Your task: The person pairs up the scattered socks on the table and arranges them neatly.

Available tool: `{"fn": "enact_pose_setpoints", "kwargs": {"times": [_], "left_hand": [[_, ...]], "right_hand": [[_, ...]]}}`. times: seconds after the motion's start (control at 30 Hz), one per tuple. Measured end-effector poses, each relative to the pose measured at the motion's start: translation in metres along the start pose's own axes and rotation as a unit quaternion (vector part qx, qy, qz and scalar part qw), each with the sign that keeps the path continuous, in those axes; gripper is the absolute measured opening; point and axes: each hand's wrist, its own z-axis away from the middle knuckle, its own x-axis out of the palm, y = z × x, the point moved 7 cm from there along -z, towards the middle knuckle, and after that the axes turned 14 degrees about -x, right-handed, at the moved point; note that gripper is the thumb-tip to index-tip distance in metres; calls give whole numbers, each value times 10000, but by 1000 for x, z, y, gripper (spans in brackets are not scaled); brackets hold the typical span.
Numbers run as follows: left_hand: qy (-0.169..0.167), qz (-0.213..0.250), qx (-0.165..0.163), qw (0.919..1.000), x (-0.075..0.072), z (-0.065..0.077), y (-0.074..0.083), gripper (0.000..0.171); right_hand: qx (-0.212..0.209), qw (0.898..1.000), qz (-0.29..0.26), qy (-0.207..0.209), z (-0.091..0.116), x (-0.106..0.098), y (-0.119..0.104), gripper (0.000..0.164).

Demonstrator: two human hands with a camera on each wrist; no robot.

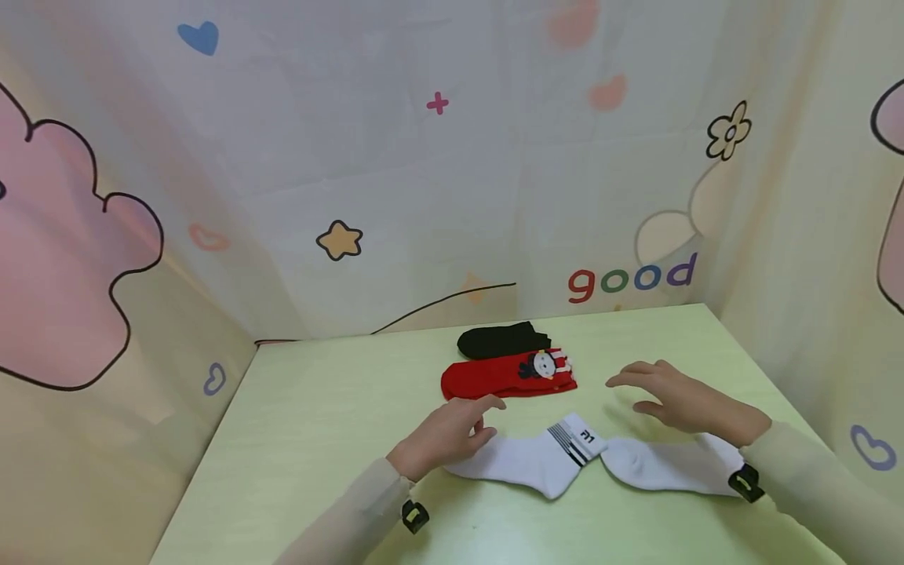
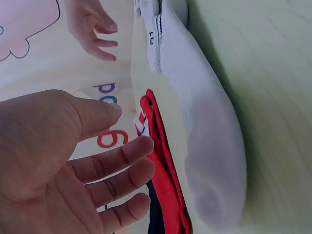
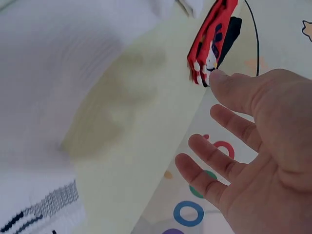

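Observation:
Two white socks lie end to end near the front of the table. The left white sock shows black stripes and lettering on its cuff, which meets the toe of the right white sock. My left hand is over the toe end of the left sock, fingers loosely bent and holding nothing; in the left wrist view that sock lies beside the hand. Above the right sock hovers my right hand, its fingers relaxed and apart, with nothing in them. The right sock's cuff is partly hidden behind the right wrist.
Behind the white socks lie red socks with a cartoon figure, and black socks just beyond them. The pale green table ends at a printed curtain at the back and sides.

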Motion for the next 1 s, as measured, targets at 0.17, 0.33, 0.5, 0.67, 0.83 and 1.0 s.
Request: {"fn": "enact_pose_setpoints", "kwargs": {"times": [0.17,0.33,0.5,0.67,0.83,1.0], "left_hand": [[-7,-43,150,9999,6,-6,19,42],[-81,-83,227,9997,16,-12,37,41],[-123,-131,269,9995,25,-16,53,40],[-94,-194,323,9992,32,-23,70,38],[-175,-291,288,9990,38,-31,89,37],[-263,-351,146,9989,42,-38,104,38]], "right_hand": [[-75,9997,215,116,10,-11,5,54],[-174,9990,410,106,19,-14,10,56],[20,9996,294,-30,30,-13,15,56],[3,9995,311,83,40,-15,21,57],[65,9992,384,90,49,-19,27,60],[304,9992,241,-49,56,-20,34,63]]}}
